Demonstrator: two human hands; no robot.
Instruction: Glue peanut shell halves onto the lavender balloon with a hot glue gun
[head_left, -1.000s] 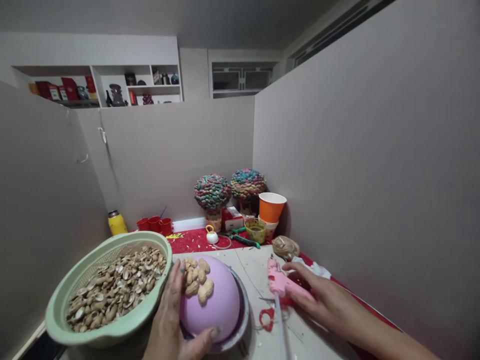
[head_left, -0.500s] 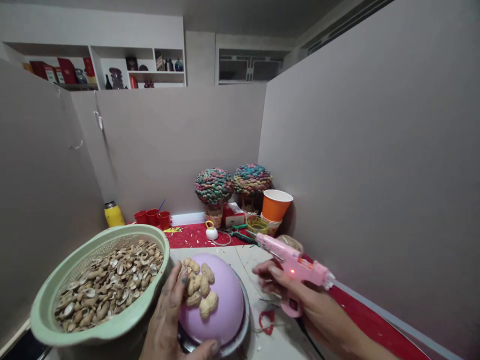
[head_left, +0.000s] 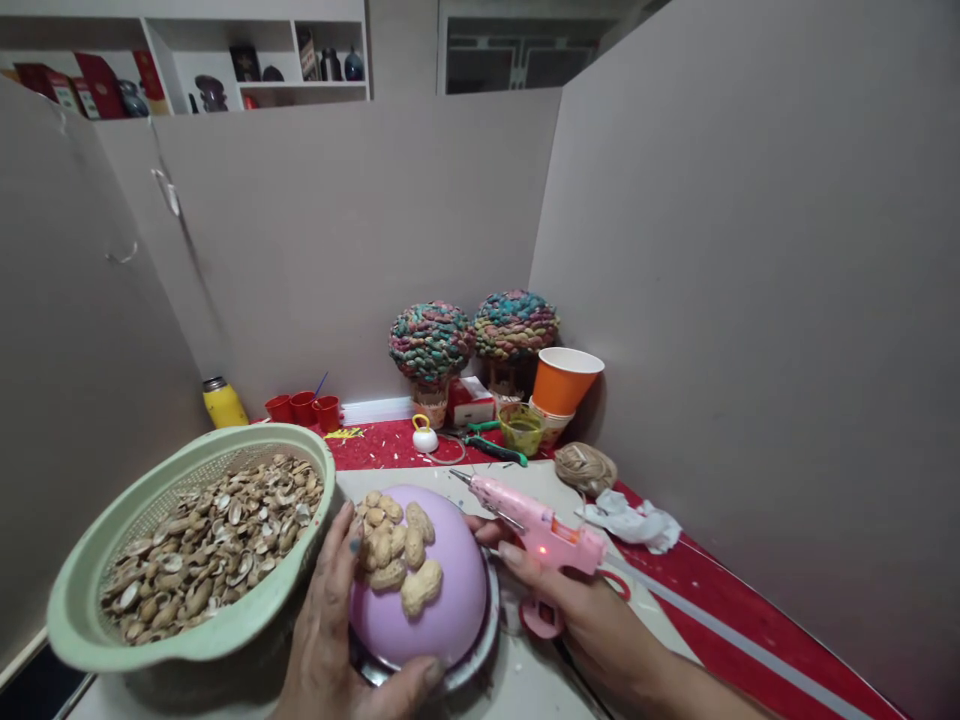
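A smooth, balloon-like purple ball (head_left: 459, 590) rests in a metal bowl (head_left: 491, 615). A cluster of peanut shells (head_left: 414, 545) sits on its upper left. My left hand (head_left: 337, 610) curves around the ball's left side, fingers by the shells and thumb low at the front, gripping it. In my right hand (head_left: 559, 590) is a pink hot glue gun (head_left: 517, 505) with its red light on. The gun's nozzle points left, just above and behind the ball. My right fingertips are close to the ball's right edge; whether they touch it, I cannot tell.
At left stands a green basket (head_left: 324, 480) of split peanut shells. Behind are two colourful shell-covered balloon models (head_left: 431, 345), orange paper cups (head_left: 566, 385), red cups (head_left: 304, 408), green-handled pliers (head_left: 495, 450), twine (head_left: 586, 468) and white tissue (head_left: 637, 522). Grey partitions (head_left: 337, 250) enclose the table.
My right hand has brought the glue gun left, closer to the ball. The view has tilted down, showing more twine and the tissue. My left hand remains on the ball.
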